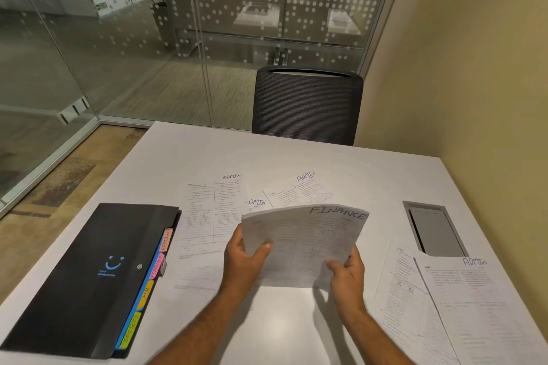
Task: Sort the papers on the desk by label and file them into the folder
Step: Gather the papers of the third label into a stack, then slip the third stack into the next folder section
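Note:
Both hands hold a stack of papers labelled FINANCE (308,243) above the middle of the white desk (184,145). My left hand (244,258) grips its left edge with the thumb on top, and my right hand (347,271) grips its lower right corner. A black expanding folder (89,275) lies shut at the left, with coloured tabs (154,270) reading ADMIN, FINANCE, HR and SPORTS along its right side. Sheets marked ADMIN lie flat behind the stack: one at the centre left (213,210), one at the centre right (299,190). More ADMIN sheets (462,305) lie at the right.
A grey cable hatch (433,228) is set into the desk at the right. A black mesh chair (307,107) stands behind the far edge. Glass partitions run along the left and back, and a yellow wall borders the right.

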